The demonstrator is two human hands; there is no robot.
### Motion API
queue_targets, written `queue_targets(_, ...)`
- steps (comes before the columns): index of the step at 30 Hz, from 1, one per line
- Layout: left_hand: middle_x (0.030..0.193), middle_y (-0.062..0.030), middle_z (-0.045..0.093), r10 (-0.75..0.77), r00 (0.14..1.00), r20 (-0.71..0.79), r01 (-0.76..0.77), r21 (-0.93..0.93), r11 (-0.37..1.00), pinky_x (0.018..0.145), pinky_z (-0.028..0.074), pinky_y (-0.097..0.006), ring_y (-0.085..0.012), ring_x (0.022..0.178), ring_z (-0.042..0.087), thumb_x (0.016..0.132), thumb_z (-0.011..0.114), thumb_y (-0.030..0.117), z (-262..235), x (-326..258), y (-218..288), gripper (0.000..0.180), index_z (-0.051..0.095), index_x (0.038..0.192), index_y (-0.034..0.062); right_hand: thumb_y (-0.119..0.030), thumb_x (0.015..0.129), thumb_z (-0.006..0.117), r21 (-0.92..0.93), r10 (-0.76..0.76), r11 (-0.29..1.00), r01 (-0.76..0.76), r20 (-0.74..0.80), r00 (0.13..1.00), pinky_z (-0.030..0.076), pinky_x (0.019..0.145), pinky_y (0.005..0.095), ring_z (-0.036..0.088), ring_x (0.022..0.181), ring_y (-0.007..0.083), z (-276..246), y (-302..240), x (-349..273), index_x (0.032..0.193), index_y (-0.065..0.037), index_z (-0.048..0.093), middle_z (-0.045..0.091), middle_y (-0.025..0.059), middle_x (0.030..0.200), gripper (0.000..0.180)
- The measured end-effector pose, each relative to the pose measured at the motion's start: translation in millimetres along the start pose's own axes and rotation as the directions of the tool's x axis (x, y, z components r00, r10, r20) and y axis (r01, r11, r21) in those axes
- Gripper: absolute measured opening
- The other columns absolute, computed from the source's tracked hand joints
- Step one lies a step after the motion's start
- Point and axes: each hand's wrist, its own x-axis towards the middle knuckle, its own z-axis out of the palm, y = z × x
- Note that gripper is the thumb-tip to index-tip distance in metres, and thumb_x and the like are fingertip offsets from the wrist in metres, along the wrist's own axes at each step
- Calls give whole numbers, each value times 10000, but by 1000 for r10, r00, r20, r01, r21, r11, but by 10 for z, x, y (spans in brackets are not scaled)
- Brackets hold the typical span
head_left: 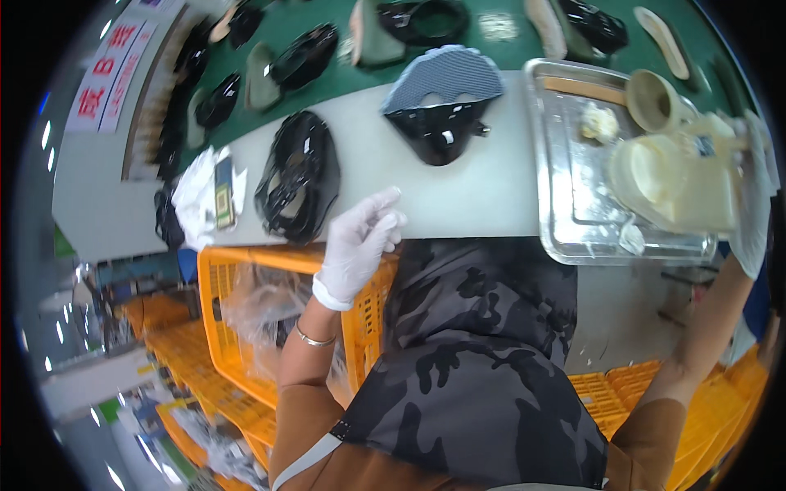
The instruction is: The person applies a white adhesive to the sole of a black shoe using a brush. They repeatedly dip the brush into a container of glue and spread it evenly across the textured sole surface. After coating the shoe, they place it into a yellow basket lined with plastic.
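Observation:
My left hand (358,248), in a white glove, hovers at the near edge of the white tabletop (479,196). Its fingers are half curled and apart, with nothing visible in them. Just left of it lies a glossy black shoe upper (304,168). Farther off, another black upper (442,135) lies spread, with a blue-grey textured piece (446,75) along its far edge. At the far right my gloved right hand (752,196) is beside a translucent plastic jug (704,192) over the metal tray (544,188); its fingers are hidden, so the grip is unclear.
The tray also bears a beige cup (651,100), a wooden strip (583,88) and a whitish wad (600,123). Beyond, a green conveyor (499,51) carries shoe lasts (377,37) and black uppers. White cloth (196,192) lies at left; an orange crate (221,315) stands below.

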Motion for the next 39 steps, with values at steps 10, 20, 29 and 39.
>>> queue_targets(10, 1013, -134, 589, 477, 879, -5, -74, 986, 146, 797, 452, -376, -318, 922, 542, 791, 638, 162, -1176, -43, 198, 396, 554, 1166, 66, -134, 927, 500, -9, 71, 997, -71, 37, 997, 394, 675, 139, 473, 726, 33, -131, 254, 158, 1182, 0, 525, 594, 27, 1001, 289)
queue_targets(20, 900, -116, 554, 469, 883, 5, -50, 995, 84, 754, 450, -382, -293, 871, 538, 744, 643, 108, -1186, 18, 112, 465, 509, 1189, 76, -158, 936, 490, 51, -62, 997, 56, 126, 990, 399, 631, 163, 470, 683, 45, -216, 280, 220, 1157, 17, 531, 604, 55, 977, 286)
queue_targets(29, 855, -84, 562, 660, 750, 43, 73, 987, -147, 666, 479, -348, -273, 768, 567, 759, 523, 3, -1162, -241, 248, 408, 553, 1149, 120, -99, 935, 472, -71, -113, 992, 104, -128, 985, 434, 613, 196, 527, 682, 88, 52, -13, -511, 1090, 34, 555, 618, 87, 955, 221)
queue_targets(39, 838, -48, 567, 907, 417, -49, -330, 922, 202, 836, 459, -322, -163, 769, 541, 924, 394, 85, -848, -594, 541, 288, 512, 1160, -33, 1, 844, 587, -401, -366, 847, 348, 34, 930, 515, 742, 261, 624, 858, 146, 374, 60, -1070, 1021, 2, 576, 641, 85, 936, 178)
